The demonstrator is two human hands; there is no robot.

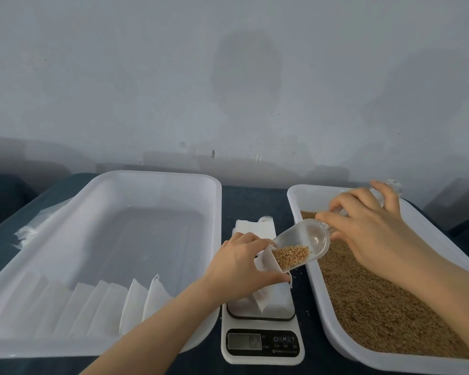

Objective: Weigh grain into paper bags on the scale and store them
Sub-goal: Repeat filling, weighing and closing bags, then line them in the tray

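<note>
Grain [291, 255] is tipped from a clear scoop [309, 236], gripped by the right hand [368, 226], into a paper bag [264, 266] pinched open by the left hand [238, 266] on the scale [260, 355], lower centre, so weight is read.

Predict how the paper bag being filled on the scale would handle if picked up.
Probably floppy: the left hand pinches the thin paper bag open at its mouth. Likely light, being thin paper. Apt to tip on the scale if released.

Digits on scale display [244, 341] illegible
</note>
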